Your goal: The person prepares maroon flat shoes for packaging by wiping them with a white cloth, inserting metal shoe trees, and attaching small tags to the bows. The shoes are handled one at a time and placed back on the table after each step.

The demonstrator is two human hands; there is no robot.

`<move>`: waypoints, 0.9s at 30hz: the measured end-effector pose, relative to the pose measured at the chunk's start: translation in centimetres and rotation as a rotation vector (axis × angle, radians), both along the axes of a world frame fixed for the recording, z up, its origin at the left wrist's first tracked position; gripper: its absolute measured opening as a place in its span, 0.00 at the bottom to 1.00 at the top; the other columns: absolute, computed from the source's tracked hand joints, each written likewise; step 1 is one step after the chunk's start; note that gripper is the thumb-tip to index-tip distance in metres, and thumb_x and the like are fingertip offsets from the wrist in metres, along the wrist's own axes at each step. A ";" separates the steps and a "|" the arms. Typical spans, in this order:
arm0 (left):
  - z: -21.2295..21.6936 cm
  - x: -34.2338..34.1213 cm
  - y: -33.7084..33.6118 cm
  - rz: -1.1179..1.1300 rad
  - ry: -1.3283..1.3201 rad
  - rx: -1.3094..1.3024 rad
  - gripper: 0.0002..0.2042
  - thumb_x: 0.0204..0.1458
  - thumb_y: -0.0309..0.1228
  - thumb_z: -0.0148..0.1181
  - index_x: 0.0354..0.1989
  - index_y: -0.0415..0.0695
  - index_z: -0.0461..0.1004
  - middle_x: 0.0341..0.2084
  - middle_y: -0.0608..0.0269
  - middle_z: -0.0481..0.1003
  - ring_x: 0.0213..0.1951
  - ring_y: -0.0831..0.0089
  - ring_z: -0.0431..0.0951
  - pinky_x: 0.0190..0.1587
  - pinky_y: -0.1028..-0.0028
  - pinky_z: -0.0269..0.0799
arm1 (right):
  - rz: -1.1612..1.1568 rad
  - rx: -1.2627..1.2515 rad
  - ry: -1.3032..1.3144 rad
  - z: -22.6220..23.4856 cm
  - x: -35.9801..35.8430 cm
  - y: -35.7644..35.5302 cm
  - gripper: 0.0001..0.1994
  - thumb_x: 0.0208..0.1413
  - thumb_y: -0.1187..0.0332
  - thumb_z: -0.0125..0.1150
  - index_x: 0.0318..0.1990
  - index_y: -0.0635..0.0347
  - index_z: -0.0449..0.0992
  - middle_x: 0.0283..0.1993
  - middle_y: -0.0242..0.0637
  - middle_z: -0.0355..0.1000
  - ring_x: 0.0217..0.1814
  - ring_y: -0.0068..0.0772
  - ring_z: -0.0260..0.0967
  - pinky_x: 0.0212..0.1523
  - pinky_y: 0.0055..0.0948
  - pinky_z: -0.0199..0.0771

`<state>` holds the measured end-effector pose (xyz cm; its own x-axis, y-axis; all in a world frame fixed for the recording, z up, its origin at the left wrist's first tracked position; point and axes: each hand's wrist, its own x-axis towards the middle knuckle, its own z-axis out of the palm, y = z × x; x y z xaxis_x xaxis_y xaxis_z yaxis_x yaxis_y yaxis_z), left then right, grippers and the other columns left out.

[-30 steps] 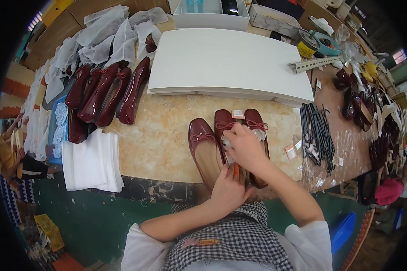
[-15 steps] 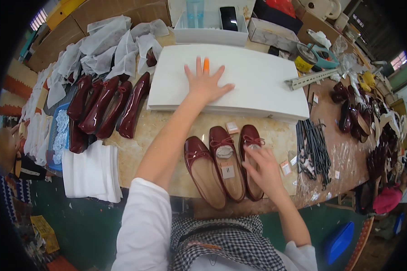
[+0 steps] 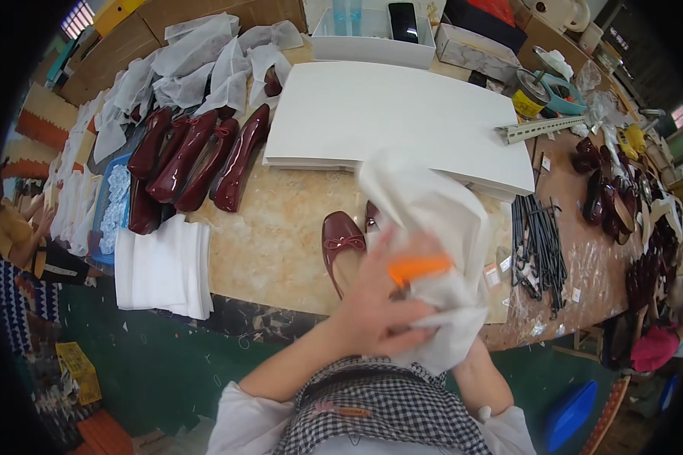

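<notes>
A loose white sheet (image 3: pixel 451 227), paper or cloth, is bunched in front of me over the right part of the work spot. My left hand (image 3: pixel 391 292), with an orange cover on one finger, lies against its near side; motion smears the fingers. Behind the sheet my right hand is hidden, and only the right forearm (image 3: pixel 484 379) shows below it. A dark red patent flat shoe with a bow (image 3: pixel 341 236) lies on the table just left of the sheet. Part of a second red shoe (image 3: pixel 371 215) peeks out beside it; the sheet covers the rest.
A stack of white boards (image 3: pixel 395 114) lies at the back, a metal angle strip (image 3: pixel 542 129) on its right end. Red shoes (image 3: pixel 239 159) and folded white cloths (image 3: pixel 163 265) stand left. Black rods (image 3: pixel 537 250) lie right. Another person (image 3: pixel 23 227) is at far left.
My left hand has come off the board stack toward me, and a white sheet now hangs before my hands. It covers most of the shoes and my right hand, which were visible before.
</notes>
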<state>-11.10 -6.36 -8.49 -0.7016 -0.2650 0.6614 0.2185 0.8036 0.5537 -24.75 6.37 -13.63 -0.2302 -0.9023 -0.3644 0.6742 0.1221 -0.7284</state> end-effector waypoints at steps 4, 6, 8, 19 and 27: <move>-3.4 2.3 0.7 0.301 0.085 0.126 0.17 0.46 0.33 0.63 0.46 0.49 0.74 0.32 0.61 0.77 0.30 0.65 0.79 0.30 0.69 0.75 | 0.388 -0.090 1.258 -0.1 -1.1 -2.1 0.30 0.56 0.74 0.58 0.66 0.63 0.56 0.64 0.44 0.60 0.67 0.39 0.57 0.68 0.34 0.55; -3.5 2.4 -0.2 0.456 0.032 0.625 0.22 0.50 0.31 0.60 0.55 0.46 0.68 0.31 0.58 0.76 0.29 0.63 0.78 0.32 0.69 0.74 | 0.057 -0.183 0.815 -0.3 0.6 -1.9 0.36 0.49 0.76 0.65 0.67 0.61 0.56 0.68 0.47 0.54 0.68 0.41 0.56 0.67 0.34 0.55; -3.5 2.7 -0.3 0.300 -0.083 0.810 0.25 0.54 0.28 0.54 0.62 0.40 0.58 0.38 0.52 0.74 0.38 0.64 0.77 0.41 0.69 0.71 | 0.127 -0.333 1.150 3.0 3.6 -2.6 0.37 0.46 0.78 0.66 0.66 0.60 0.58 0.69 0.50 0.53 0.68 0.43 0.58 0.63 0.34 0.61; -5.2 4.5 0.1 0.088 -0.101 1.824 0.21 0.65 0.40 0.37 0.60 0.41 0.63 0.52 0.60 0.71 0.51 0.72 0.72 0.56 0.71 0.67 | 0.120 -0.544 1.868 2.0 5.3 -4.8 0.26 0.43 0.69 0.63 0.55 0.53 0.74 0.58 0.40 0.70 0.67 0.43 0.60 0.64 0.44 0.62; -7.7 5.3 2.9 0.343 -0.545 0.217 0.16 0.56 0.39 0.52 0.33 0.37 0.79 0.26 0.55 0.76 0.35 0.61 0.75 0.44 0.65 0.70 | 0.190 0.120 0.916 -2.9 0.8 -6.3 0.14 0.53 0.78 0.57 0.47 0.57 0.79 0.43 0.41 0.76 0.43 0.30 0.73 0.42 0.29 0.73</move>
<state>-5.84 -3.50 -16.24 -0.7719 -0.6192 0.1443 -0.3850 0.6358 0.6689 -23.98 0.09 -16.50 -0.3265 -0.9222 -0.2074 -0.1936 0.2800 -0.9403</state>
